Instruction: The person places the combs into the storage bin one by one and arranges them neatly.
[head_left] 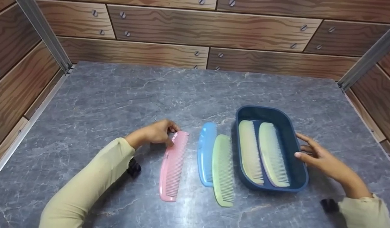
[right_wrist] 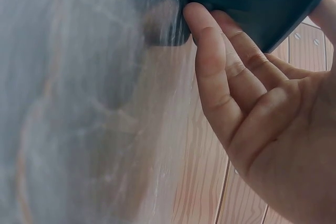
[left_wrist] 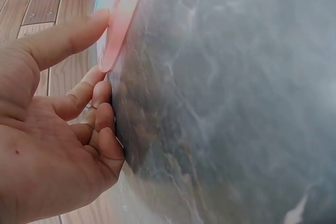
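My left hand [head_left: 158, 131] has its thumb and index finger on the upper end of a pink comb [head_left: 171, 171], pinching it; the other fingers are curled beside it in the left wrist view. To the right lie a blue comb [head_left: 206, 155] and a green comb [head_left: 221, 171], the green one overlapping the blue. Two pale green combs [head_left: 250, 152] lie side by side inside a dark blue plastic box [head_left: 294, 171], with pinkish edges showing under them. My right hand [head_left: 321, 160] grips the box's right wall, thumb over the rim, fingers outside [right_wrist: 212, 61].
The grey marbled tabletop [head_left: 144, 91] carries everything. Wood-patterned panels [head_left: 195, 28] enclose it at the back and sides, with metal posts [head_left: 46, 34] at the back corners. A dark strap piece [head_left: 134, 167] shows at the left sleeve.
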{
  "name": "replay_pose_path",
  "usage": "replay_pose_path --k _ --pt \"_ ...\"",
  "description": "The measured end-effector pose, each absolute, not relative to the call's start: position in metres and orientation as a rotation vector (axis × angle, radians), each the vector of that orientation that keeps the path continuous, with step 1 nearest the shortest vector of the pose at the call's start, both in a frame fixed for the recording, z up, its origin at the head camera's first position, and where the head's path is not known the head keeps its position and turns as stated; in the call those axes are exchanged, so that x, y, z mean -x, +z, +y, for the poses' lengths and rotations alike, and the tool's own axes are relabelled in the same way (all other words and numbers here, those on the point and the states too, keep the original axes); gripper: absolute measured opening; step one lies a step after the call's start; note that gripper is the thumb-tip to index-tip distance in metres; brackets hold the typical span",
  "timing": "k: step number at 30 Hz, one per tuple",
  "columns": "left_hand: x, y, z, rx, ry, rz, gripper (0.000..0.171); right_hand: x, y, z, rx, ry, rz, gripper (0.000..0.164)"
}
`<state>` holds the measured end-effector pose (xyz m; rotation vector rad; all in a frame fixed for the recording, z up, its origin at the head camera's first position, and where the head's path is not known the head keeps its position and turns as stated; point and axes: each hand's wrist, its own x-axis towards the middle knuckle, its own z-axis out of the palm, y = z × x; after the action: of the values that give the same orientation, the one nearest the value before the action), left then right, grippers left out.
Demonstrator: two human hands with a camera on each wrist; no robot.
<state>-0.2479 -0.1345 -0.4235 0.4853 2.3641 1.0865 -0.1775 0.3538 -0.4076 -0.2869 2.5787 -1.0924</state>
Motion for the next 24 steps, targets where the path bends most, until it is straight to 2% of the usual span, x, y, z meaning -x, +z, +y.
replay_pose_path --k 13,20,24 --pt "0.249 -0.419 -0.132 -0.458 1.023 2.372 0.048 0.177 -0.408 0.352 0.278 -1.087 2.569 0.07" --pt "0.243 -0.413 -0.125 -0.434 0.92 2.488 0.038 0.177 -0.407 0.352 0.268 -1.081 2.578 0.07" --pt "0.235 -0.409 -0.117 -0.344 0.724 2.607 0.044 0.177 -0.408 0.353 0.271 -1.102 2.562 0.07"
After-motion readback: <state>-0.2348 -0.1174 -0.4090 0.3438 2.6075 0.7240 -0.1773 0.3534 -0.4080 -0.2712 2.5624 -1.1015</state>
